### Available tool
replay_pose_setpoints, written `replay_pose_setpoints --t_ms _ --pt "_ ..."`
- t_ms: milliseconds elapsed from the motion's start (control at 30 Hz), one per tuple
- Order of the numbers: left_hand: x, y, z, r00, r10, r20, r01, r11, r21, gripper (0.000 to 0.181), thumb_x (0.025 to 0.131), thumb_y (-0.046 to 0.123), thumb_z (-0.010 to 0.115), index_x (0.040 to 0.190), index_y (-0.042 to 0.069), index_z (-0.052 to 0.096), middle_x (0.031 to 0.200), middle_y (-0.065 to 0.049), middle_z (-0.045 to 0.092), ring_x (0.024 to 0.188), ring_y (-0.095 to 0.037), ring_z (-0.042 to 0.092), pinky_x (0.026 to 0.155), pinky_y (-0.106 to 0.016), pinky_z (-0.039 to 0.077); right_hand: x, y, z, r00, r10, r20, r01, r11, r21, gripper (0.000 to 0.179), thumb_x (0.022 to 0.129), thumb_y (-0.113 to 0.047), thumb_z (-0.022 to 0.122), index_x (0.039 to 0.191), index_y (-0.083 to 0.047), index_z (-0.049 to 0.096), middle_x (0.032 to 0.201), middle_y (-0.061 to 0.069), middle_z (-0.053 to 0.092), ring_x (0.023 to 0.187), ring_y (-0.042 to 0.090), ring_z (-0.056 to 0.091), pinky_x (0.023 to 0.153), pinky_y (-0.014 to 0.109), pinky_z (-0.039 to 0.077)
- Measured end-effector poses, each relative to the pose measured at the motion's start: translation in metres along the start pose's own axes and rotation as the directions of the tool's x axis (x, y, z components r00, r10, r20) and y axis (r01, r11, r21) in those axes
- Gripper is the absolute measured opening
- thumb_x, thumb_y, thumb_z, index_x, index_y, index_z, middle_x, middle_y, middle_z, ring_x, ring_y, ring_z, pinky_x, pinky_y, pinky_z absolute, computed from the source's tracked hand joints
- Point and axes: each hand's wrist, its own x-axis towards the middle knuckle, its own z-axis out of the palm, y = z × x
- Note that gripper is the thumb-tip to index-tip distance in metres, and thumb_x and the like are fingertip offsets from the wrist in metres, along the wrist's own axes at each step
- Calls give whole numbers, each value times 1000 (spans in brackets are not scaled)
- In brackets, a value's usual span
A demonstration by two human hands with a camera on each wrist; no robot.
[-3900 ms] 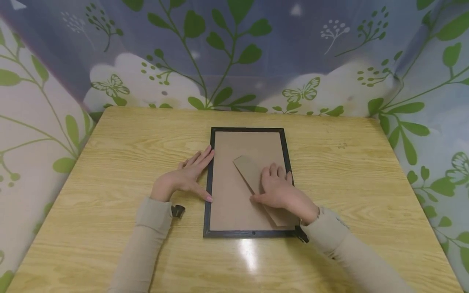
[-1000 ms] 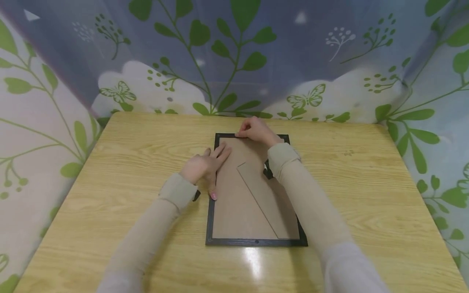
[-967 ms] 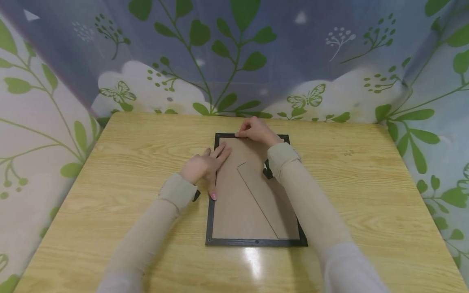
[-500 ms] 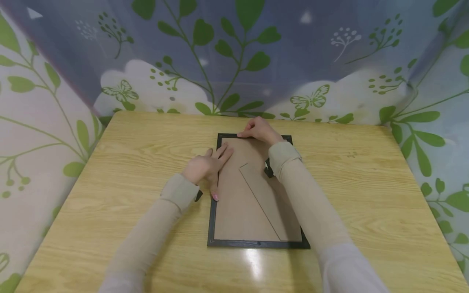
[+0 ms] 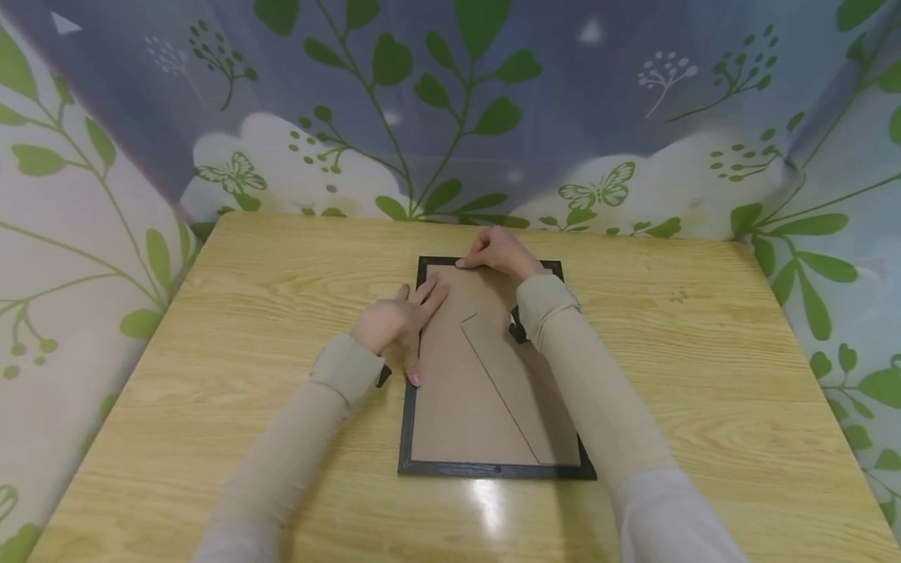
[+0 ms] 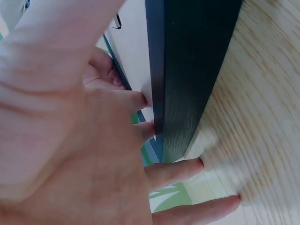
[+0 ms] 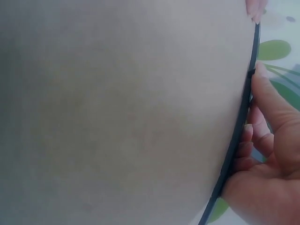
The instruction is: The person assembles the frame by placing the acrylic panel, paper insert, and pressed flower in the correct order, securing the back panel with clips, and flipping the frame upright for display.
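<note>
A picture frame lies back side up on the table, its black border (image 5: 407, 426) around a brown backing board (image 5: 450, 391). A slanted stand leg (image 5: 510, 375) lies on the board. Over the frame's left edge my left hand (image 5: 394, 324) rests with spread fingers. In the left wrist view two fingertips touch the board and two touch the table. My right hand (image 5: 501, 250) is at the far edge, with curled fingers and the thumb on the border. The right wrist view shows that thumb at a small black tab (image 7: 252, 72), with the other fingers along the outer side of the edge.
The wooden table (image 5: 281, 258) surrounds the frame. A patterned curtain (image 5: 591, 117) with green leaves hangs behind the far table edge and along both sides. Small black devices show at both cuffs, the right one (image 5: 518, 324) above the board.
Since the oldest frame, the right hand has left the stand leg for the far edge, and the leg lies flatter. The left hand has shifted further onto the board. Over the last second both hands barely move.
</note>
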Motion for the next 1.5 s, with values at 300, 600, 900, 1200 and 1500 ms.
replay_pose_setpoints --t_ms 300,600,900,1200,1500 --pt "-1 -1 0 999 31 -20 -31 999 -41 156 44 44 96 160 28 -6 164 1 -20 149 -41 -5 105 -64 35 1 2 6 998 -65 -21 64 997 -44 25 87 -24 79 91 -7 62 95 10 59 79 22 56 71 33 47" --pt "-2 -1 -2 999 44 -16 -45 997 -58 154 44 44 97 161 28 -3 164 2 -21 149 -41 -7 102 -63 38 1 -12 -2 996 -63 57 72 983 -172 19 91 -23 74 95 -5 72 102 11 64 83 23 56 73 34 48" --pt "-2 -2 -4 999 46 -16 -46 997 -56 153 46 43 96 160 27 -3 164 1 -22 149 -42 -7 105 -64 35 0 -27 -12 994 -21 109 43 979 -197 16 92 -12 72 104 -2 76 102 13 70 75 21 60 70 34 52" --pt "-4 0 -1 999 42 -12 -43 998 -48 152 45 43 96 161 27 -2 164 1 -22 149 -41 -9 104 -62 37 1 -31 -7 995 32 98 -11 978 -208 13 89 -12 75 98 -2 75 96 12 69 74 20 63 71 34 55" --pt "-3 0 -2 999 32 8 -31 998 -56 154 46 42 97 160 27 -6 163 2 -24 149 -40 -11 104 -64 36 3 -31 -6 994 10 112 17 972 -233 9 89 -12 75 93 -3 74 88 10 65 67 18 60 64 32 52"
